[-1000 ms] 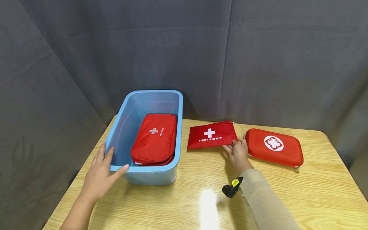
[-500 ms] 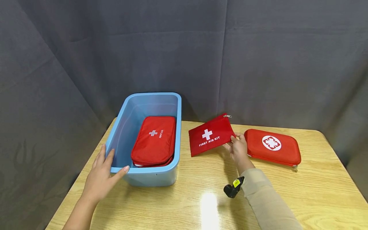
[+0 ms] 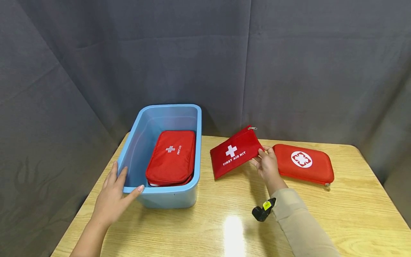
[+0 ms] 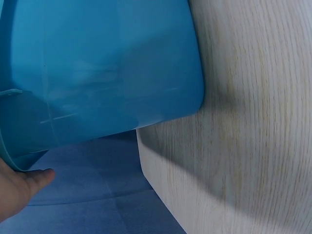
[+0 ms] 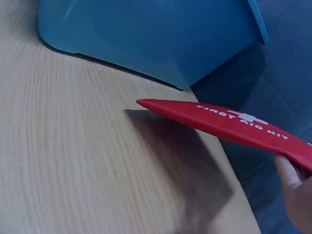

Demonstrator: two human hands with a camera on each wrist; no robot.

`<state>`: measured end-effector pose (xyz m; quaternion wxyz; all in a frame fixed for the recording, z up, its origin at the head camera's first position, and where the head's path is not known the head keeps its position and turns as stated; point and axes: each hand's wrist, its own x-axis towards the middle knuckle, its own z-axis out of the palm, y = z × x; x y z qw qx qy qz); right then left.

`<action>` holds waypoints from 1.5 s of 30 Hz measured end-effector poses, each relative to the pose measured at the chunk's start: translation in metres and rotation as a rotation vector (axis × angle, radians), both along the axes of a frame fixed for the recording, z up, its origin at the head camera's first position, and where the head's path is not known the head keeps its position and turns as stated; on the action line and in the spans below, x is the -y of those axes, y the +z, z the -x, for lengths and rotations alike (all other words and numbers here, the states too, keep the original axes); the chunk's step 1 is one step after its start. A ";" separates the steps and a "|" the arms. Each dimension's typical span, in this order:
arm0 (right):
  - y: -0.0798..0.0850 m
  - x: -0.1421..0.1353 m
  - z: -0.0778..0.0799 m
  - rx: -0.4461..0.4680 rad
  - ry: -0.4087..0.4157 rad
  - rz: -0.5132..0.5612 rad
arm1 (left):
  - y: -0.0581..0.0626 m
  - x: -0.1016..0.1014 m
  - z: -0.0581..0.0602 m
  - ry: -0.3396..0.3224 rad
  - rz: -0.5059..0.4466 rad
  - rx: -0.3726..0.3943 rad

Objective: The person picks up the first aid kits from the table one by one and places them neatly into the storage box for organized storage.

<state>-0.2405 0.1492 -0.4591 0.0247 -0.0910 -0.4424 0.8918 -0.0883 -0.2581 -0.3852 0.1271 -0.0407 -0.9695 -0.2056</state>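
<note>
your right hand (image 3: 269,166) is clamped on the flat red first aid kit pouch (image 3: 237,152), fingers pinching it at the edge near its lower right corner. the pouch lies to the left of that hand and reaches out past the fingers, over the wooden table (image 3: 205,228) between the blue plastic bin (image 3: 198,157) and the red hard-shell case (image 3: 306,167). its long axis runs slantwise from lower left to upper right in the head view, so its white lettering climbs to the right; the zipper pull (image 3: 253,128) sits at the upper right corner. the left end points towards the bin and dips, while the end you grip is raised off the table, with a shadow beneath it in the right wrist view; you cannot tell whether the lowest corner touches the wood. the hard-shell case lies flat just beside your right hand, on its right. your left hand (image 3: 110,196) rests on the bin's near left corner, fingers apart and the thumb lying along the near rim. inside the bin, a red zippered first aid bag (image 3: 171,159) lies towards its right wall, cross side up, with another red layer under it.
</note>
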 end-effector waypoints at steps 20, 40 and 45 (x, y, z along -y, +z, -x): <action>0.056 0.004 -0.016 -0.097 0.030 0.220 | -0.002 0.000 0.000 -0.011 -0.016 -0.004; 0.088 0.012 -0.025 -0.286 0.066 0.464 | -0.001 0.000 0.001 -0.003 -0.016 -0.008; 0.093 0.012 -0.027 -0.308 0.054 0.477 | -0.002 0.001 0.001 0.000 -0.018 -0.010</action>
